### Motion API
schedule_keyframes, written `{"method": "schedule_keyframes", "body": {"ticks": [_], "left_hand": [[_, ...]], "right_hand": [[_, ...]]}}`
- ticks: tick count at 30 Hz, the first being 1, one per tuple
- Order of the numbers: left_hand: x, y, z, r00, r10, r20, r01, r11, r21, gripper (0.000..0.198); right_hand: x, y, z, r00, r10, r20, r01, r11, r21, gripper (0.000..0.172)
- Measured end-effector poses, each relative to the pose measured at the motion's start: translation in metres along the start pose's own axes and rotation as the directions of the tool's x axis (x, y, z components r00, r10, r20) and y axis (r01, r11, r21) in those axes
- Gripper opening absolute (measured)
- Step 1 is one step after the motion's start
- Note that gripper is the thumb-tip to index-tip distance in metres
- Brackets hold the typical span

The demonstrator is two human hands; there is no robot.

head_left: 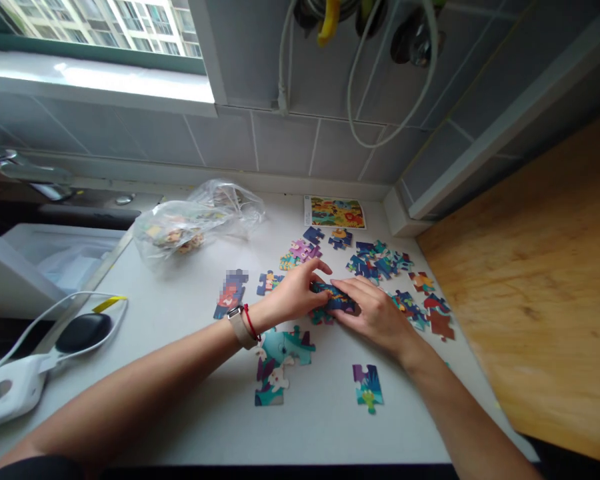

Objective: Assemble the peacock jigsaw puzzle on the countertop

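Thumb of left hand (297, 290) pressed a dark blue puzzle bit (343, 301), fingers curled; right hand (376, 308) gripped the other end, so both had hold of it, approx mid-counter (325, 427). Teal whale-ish section (280, 345) sat twd the front edge, w/ a purple/teal bit (367, 383) to its right. Loose pcs (380, 260) were heaped nr the right edge. Pic card (337, 212) lay by the back edge, plastic bag (195, 223) nr back-left corner.

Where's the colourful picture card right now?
In the head view, the picture card lies toward the back of the counter, to the right of the clear plastic bag and just beyond the loose puzzle pieces.
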State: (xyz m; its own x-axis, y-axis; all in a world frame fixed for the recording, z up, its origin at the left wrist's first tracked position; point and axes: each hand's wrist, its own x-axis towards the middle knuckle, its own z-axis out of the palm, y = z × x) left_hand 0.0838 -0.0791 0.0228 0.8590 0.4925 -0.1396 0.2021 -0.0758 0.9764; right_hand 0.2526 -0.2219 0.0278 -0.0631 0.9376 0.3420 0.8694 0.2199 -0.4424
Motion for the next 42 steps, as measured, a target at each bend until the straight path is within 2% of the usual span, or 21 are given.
{"method": "schedule_keyframes", "body": {"ticks": [3,10,16,19,23,30,32,36,39,42], "left_hand": [[0.000,0.001,0.000,1.000,-0.014,0.004,0.014,0.999,-0.036,0.045],[0.001,0.002,-0.002,0.998,0.056,-0.028,-0.056,0.998,-0.030,0.037],[-0.001,0.010,-0.007,0.994,0.106,-0.021,-0.106,0.994,-0.013,0.036],[0.000,0.011,-0.008,0.996,0.092,-0.011,-0.092,0.996,-0.013,0.037],[-0.001,0.009,-0.008,0.995,0.099,0.005,-0.099,0.995,-0.028,0.037],[-0.002,0.011,-0.009,0.981,0.190,-0.025,-0.190,0.982,-0.002,0.032],[-0.001,0.010,-0.010,0.982,0.186,-0.032,-0.186,0.982,-0.015,0.034],[0.001,0.006,-0.010,0.986,0.162,-0.033,-0.163,0.986,-0.023,0.039],[0.003,0.002,-0.009,0.987,0.158,-0.010,-0.158,0.987,-0.031,0.041],[0.004,0.001,-0.008,0.992,0.128,0.020,-0.126,0.990,-0.059,0.042]], "right_hand": [[0.000,-0.002,-0.001,1.000,0.016,0.008,-0.017,1.000,0.025,0.048],[0.001,-0.005,0.002,0.984,0.175,0.034,-0.179,0.962,0.206,0.042],[0.002,0.001,0.002,0.911,0.391,0.135,-0.409,0.800,0.439,0.052],[0.003,0.004,0.000,0.893,0.424,0.154,-0.441,0.752,0.490,0.052],[0.003,0.002,-0.002,0.876,0.455,0.159,-0.470,0.735,0.488,0.047],[0.003,0.000,-0.002,0.882,0.451,0.135,-0.454,0.737,0.500,0.044],[0.003,-0.001,-0.003,0.905,0.411,0.114,-0.415,0.791,0.450,0.048],[0.004,-0.005,-0.004,0.967,0.251,0.045,-0.255,0.941,0.224,0.057],[0.005,-0.008,-0.004,0.988,0.156,0.015,-0.157,0.978,0.136,0.047],[0.005,-0.008,-0.004,0.993,0.115,-0.009,-0.114,0.990,0.084,0.043]]}}
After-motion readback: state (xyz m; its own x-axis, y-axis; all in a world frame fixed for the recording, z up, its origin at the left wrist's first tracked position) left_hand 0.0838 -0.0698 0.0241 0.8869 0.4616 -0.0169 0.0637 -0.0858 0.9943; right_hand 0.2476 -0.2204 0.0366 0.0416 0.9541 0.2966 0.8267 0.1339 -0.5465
